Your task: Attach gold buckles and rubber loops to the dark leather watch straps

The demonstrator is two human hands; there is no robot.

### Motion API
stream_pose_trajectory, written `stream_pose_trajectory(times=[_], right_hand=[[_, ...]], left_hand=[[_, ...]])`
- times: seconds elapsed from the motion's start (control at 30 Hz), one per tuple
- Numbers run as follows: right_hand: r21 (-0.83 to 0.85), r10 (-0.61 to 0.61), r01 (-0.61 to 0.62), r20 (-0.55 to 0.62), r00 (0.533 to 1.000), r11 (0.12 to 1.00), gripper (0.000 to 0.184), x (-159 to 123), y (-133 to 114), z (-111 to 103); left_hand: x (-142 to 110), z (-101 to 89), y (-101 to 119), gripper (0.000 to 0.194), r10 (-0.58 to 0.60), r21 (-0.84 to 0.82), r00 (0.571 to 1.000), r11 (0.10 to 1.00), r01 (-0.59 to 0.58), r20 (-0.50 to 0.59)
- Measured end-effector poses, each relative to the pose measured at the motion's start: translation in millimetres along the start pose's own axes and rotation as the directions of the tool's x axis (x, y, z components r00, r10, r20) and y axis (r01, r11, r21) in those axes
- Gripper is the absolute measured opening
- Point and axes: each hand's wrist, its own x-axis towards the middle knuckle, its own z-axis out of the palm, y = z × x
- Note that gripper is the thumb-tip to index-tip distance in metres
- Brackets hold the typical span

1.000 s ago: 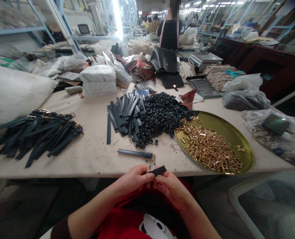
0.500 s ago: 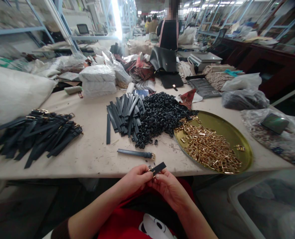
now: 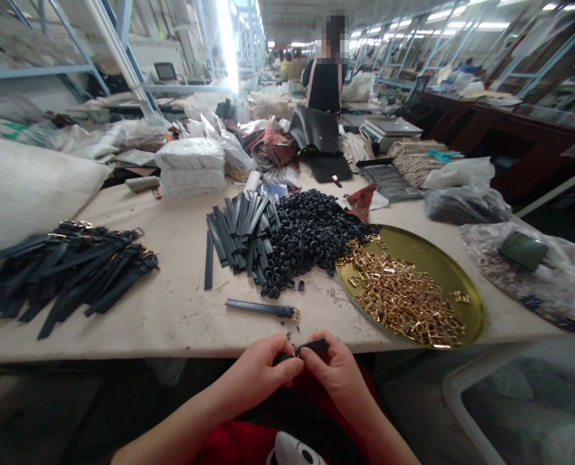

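Note:
Both my hands meet just below the table's near edge, pinching one short black strap [image 3: 311,347] with a gold buckle at its left end. My left hand [image 3: 263,371] grips the buckle end, my right hand [image 3: 334,374] the strap's other end. Just beyond them on the table lies a finished strap with a gold buckle [image 3: 262,309]. Further back sit a stack of plain black straps [image 3: 241,232], a heap of small black loops [image 3: 309,232] and a round gold tray [image 3: 437,258] holding several gold buckles [image 3: 404,300].
A pile of black buckled straps [image 3: 69,271] lies at the left. White sacks [image 3: 20,187], wrapped bundles [image 3: 190,165] and plastic bags [image 3: 466,203] crowd the back and right. A person in black [image 3: 324,84] stands beyond the table. A chair edge [image 3: 462,387] is at lower right.
The strap in my hands has tipped from angled up to nearly level, and my fingers have closed tighter around it. The view has shifted slightly downward.

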Motion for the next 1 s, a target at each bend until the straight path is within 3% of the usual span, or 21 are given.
stream_pose_trajectory(times=[0.07, 0.17, 0.23, 0.3, 0.37, 0.47, 0.5, 0.57, 0.77, 1.0], right_hand=[[0.085, 0.039, -0.045, 0.070, 0.997, 0.995, 0.029, 4, -2, 0], [0.079, -0.049, 0.041, 0.102, 0.994, 0.996, 0.030, 13, -3, 0], [0.048, -0.084, 0.076, 0.196, 0.977, 0.996, 0.034, 25, -3, -5], [-0.016, -0.081, 0.089, 0.268, 0.960, 0.996, 0.043, 43, -6, -13], [-0.198, -0.126, 0.164, 0.190, 0.974, 0.966, 0.045, 67, -11, -23], [-0.638, -0.283, 0.227, 0.014, 0.959, 0.736, 0.026, 104, -20, -28], [-0.721, -0.300, 0.207, -0.001, 0.954, 0.661, 0.021, 114, -21, -26], [-0.786, -0.283, 0.157, -0.023, 0.959, 0.597, 0.015, 126, -22, -20], [-0.790, -0.292, 0.152, -0.036, 0.956, 0.594, 0.010, 116, -9, -12], [-0.617, -0.293, 0.195, -0.060, 0.954, 0.762, 0.008, 108, -10, -16]], left_hand=[[1, -3.6, 2, 0.022, -0.007, 0.002, 1.000, 1.000, 0.007, 0.004], [10, -7.4, -3, 0.022, -0.021, -0.057, 0.998, 0.998, 0.017, -0.067], [16, -10.6, -8, 0.022, 0.017, -0.104, 0.995, 0.994, -0.027, -0.095], [19, -15.1, -10, 0.025, 0.083, -0.073, 0.992, 0.993, -0.091, -0.099], [21, -20.7, -10, 0.021, 0.109, -0.003, 0.986, 0.994, -0.110, -0.122], [24, -27.9, -8, 0.021, 0.048, -0.011, 0.976, 0.999, -0.052, -0.210], [24, -29.6, -8, 0.021, 0.027, -0.029, 0.973, 0.999, -0.035, -0.227], [25, -31.7, -10, 0.022, 0.013, -0.051, 0.970, 0.998, -0.027, -0.242], [28, -31.6, -22, 0.022, 0.026, -0.054, 0.966, 0.998, -0.041, -0.258], [38, -27.2, -16, 0.021, 0.068, -0.016, 0.951, 0.997, -0.077, -0.303]])
